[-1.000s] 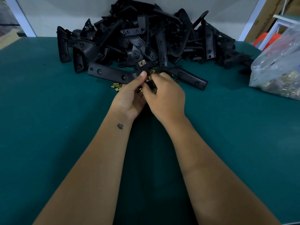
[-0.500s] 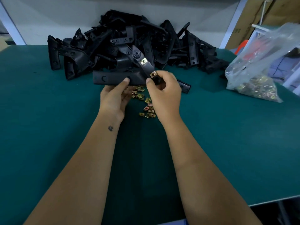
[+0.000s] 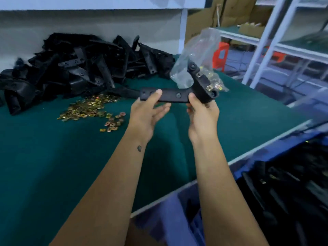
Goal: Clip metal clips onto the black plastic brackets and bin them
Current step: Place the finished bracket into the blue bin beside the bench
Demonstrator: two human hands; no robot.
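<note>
I hold a black plastic bracket point(image 3: 174, 95) up above the green table, long arm level, short arm rising at the right. A brass metal clip point(image 3: 209, 88) sits on its short arm and another higher up. My left hand point(image 3: 148, 110) holds the bracket's left end with the thumb on top. My right hand point(image 3: 202, 110) grips the bend of the bracket. A big pile of black brackets point(image 3: 79, 68) lies at the back left. Loose brass clips point(image 3: 90, 108) are scattered in front of it.
A clear plastic bag of clips point(image 3: 198, 55) stands behind the held bracket. A blue bin point(image 3: 170, 210) with black brackets inside sits below the table's right edge. White shelving point(image 3: 276, 41) and cardboard boxes stand at the back right.
The view swung right and the blue bin came into sight. Both hands lifted the bracket off the table and carried it to the right, away from the pile.
</note>
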